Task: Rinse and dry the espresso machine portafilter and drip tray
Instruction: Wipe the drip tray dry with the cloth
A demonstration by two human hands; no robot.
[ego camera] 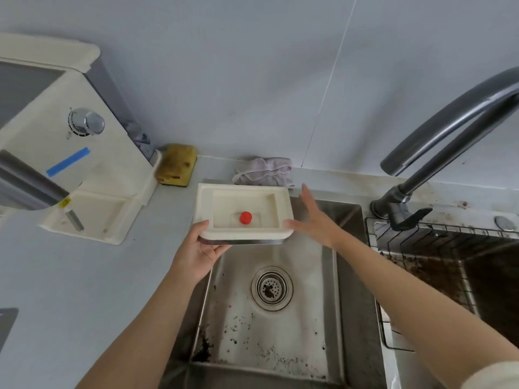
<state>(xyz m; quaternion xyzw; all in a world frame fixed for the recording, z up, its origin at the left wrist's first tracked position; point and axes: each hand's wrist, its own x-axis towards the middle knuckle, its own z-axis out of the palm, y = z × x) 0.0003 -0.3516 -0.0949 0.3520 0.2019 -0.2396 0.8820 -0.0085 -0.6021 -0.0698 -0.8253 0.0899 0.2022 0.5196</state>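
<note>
- An espresso machine (70, 153) stands on the left of the bench (84, 276), with a strip of blue tape (68, 162) on its front.
- A yellow sponge (176, 164) and a crumpled pale cloth (264, 171) lie along the bench's back edge, against the wall (252, 80).
- The dark faucet (449, 122) arches in from the right, and a wire rack (421, 248) sits over the stained right basin.
- The cream drip tray (244, 200) is held over the back left corner of the sink (328, 290), open side up and about level. Its long axis runs along the back edge.
- A red knob (245, 218) stands inside the tray.
- The left hand (202, 245) grips the tray's near left corner, thumb on the rim.
- The right hand (311, 217) is spread flat with straight fingers. Its thumb meets the near right corner.
- Dark grounds speckle the steel sink floor around the drain strainer (271, 287).
</note>
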